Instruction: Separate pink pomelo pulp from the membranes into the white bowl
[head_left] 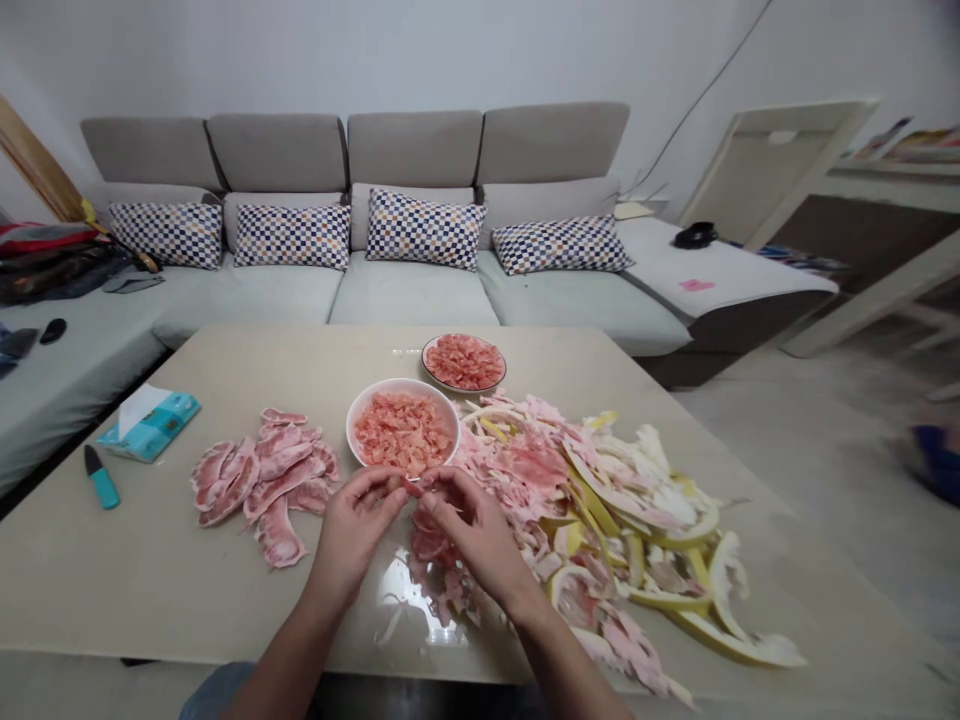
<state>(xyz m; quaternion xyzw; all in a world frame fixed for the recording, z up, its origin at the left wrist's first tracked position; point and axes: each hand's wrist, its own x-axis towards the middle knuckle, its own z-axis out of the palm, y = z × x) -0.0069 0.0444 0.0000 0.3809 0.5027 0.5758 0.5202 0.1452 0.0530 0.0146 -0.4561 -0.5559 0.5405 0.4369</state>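
Note:
My left hand [360, 520] and my right hand [471, 525] meet just in front of a white bowl [351, 432]. Between their pinched fingertips is a small reddish piece of pomelo flesh [412, 488], mostly covered by the fingers. The bowl holds peeled pomelo pulp [401, 428]. Behind it stands a dark-rimmed plate [427, 372] heaped with more pulp [466, 360]. Left of my hands lie several pink pomelo segments [281, 480] with their skin on. Under and beside my right hand, scraps of membrane [442, 575] lie on the shiny tabletop.
A large heap of yellow-white pomelo peel [637, 530] covers the right side of the table [150, 590]. At the left are a blue tissue pack [154, 425] and a knife with a turquoise handle [103, 485]. A grey sofa [412, 290] with checked cushions [426, 230] stands behind.

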